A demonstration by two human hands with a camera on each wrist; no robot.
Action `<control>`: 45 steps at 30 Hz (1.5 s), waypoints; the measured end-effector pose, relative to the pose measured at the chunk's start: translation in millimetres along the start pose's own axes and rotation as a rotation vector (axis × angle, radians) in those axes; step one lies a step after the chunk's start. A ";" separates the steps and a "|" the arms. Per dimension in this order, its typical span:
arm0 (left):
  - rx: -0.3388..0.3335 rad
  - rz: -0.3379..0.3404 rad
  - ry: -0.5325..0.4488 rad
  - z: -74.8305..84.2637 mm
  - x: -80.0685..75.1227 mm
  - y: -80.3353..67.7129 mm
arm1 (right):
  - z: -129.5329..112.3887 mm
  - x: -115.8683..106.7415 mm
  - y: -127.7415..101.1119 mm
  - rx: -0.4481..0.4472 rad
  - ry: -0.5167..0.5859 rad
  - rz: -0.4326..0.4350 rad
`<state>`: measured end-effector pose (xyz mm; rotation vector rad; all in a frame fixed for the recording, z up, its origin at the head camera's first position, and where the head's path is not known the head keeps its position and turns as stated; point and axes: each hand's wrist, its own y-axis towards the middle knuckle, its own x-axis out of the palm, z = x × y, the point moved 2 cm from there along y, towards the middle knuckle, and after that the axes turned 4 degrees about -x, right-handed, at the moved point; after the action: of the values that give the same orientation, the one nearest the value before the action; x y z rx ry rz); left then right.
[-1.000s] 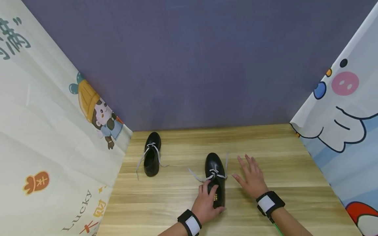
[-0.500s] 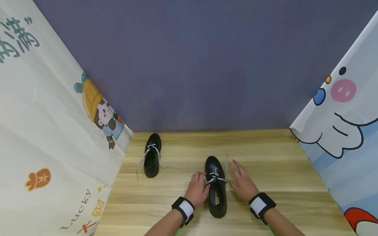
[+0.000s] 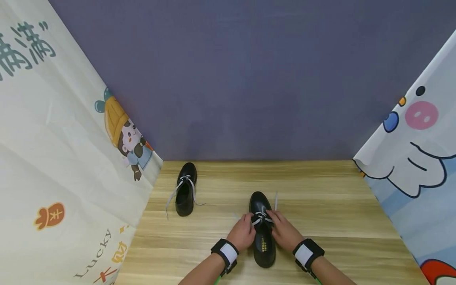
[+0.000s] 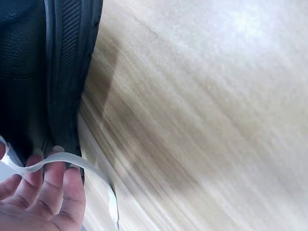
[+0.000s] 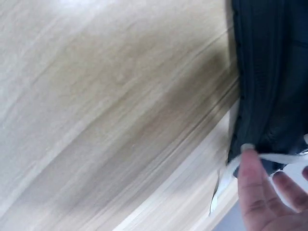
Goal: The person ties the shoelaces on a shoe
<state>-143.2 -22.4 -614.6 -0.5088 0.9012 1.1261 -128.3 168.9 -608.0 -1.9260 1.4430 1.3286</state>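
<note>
A black leather shoe [image 3: 258,201] stands on the wooden surface, toe pointing away, with gold lettering on its insole [image 3: 264,243]. White laces cross at its throat. On the shoe's left, my left hand [image 3: 243,233] has its fingers curled against the upper; in the left wrist view a flat white lace [image 4: 62,158] runs across those fingers, near the thumb. My right hand [image 3: 286,232] is at the opposite side. Its fairly straight finger [image 5: 251,178] touches the sidewall and partly covers the other lace end [image 5: 225,182], which trails down toward the surface.
A second black shoe [image 3: 187,171], laces loose on both sides, stands at the back left of the wood-grain surface [image 3: 320,186]. Behind rises a dark purple-grey wall [image 3: 249,79]. Printed curtains hang at the left [image 3: 71,158] and right [image 3: 434,166].
My left hand has moved from the shoe's opening to the lace at its left side. My right hand has come in leftward and reached the lace on the right side.
</note>
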 end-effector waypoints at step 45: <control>0.005 -0.086 -0.093 -50.0 -57.4 0.7 | 56.8 -48.2 -20.2 0.041 0.149 -0.044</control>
<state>-170.0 -91.1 -595.3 -0.4833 0.7943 1.0602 -136.9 245.0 -598.3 -2.0557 1.4757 1.1485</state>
